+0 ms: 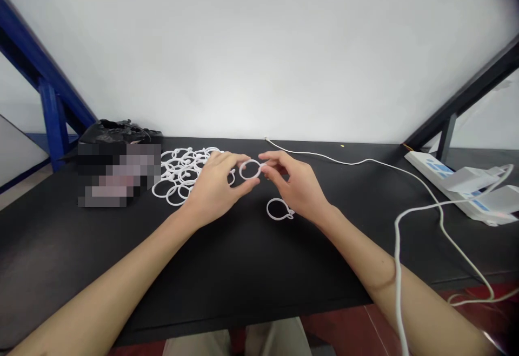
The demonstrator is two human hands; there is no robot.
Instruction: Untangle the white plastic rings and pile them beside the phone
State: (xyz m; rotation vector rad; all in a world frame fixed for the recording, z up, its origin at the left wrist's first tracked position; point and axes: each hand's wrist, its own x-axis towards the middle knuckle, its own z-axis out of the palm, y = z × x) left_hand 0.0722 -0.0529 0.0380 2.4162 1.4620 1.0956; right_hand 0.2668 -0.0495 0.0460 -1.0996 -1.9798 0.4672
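Observation:
A white plastic curtain ring [240, 170] with a small end loop is held up between both hands above the black table. My left hand [217, 183] has its thumb and forefinger at the ring's lower and upper edges. On the other side, my right hand [294, 183] pinches the small end of the ring between thumb and fingers. Another curtain ring [267, 209] lies flat on the table just below my right hand, its eyelet toward the wrist. Partly hidden behind my left hand is a loose pile of similar white rings [178, 175].
A black plastic bag [117, 131] sits at the back left, beside a pixelated patch. A white cable [344, 162] crosses the table toward a white power strip [458, 183] with plugs on the right, and loops over my right forearm. Blue metal braces [52, 113] flank the pale back wall.

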